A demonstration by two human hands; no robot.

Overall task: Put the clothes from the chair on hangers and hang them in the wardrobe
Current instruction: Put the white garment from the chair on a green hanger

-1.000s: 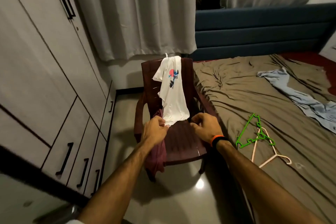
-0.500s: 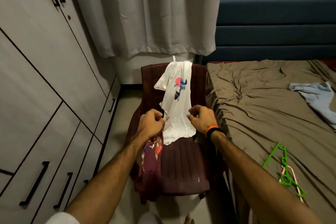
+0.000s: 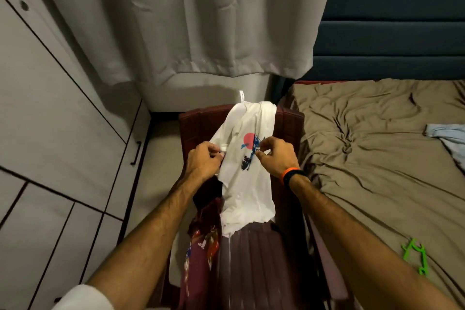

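I was at the pick-up step: my left hand (image 3: 205, 160) and right hand (image 3: 274, 156) each pinched the white shirt (image 3: 247, 181) draped over the chair (image 3: 289, 123). Next I needed the green hanger (image 3: 415, 257) on the bed (image 3: 377, 158), right.

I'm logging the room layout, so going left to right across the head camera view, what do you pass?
Wardrobe → maroon garment → left hand → white T-shirt → right hand → bed → green hanger → light blue garment.
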